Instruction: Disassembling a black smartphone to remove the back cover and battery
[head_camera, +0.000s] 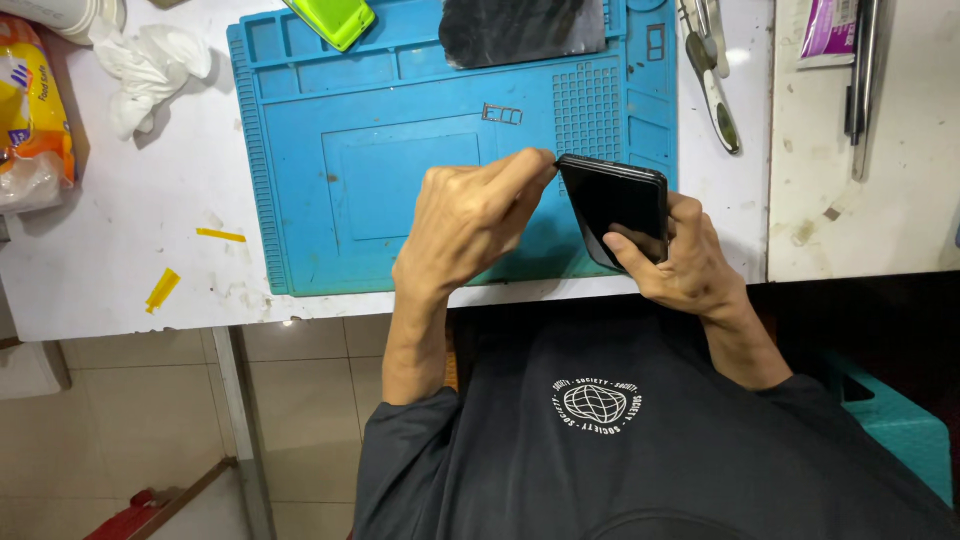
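Note:
A black phone (618, 198) is held up over the near right part of the blue work mat (400, 180). My right hand (680, 262) grips it from below, thumb across its dark face. My left hand (470, 222) reaches in from the left, its fingertips pinched against the phone's upper left corner. Whether a small tool sits between those fingers I cannot tell. A small metal card tray (502, 114) lies on the mat just beyond my left hand.
A dark flat panel (522, 30) and a green case (332, 18) lie at the mat's far edge. Tweezers (712, 75) rest to the right, crumpled white tissue (150, 65) and an orange packet (32, 110) to the left. Yellow tape scraps (162, 288) lie near the table's front edge.

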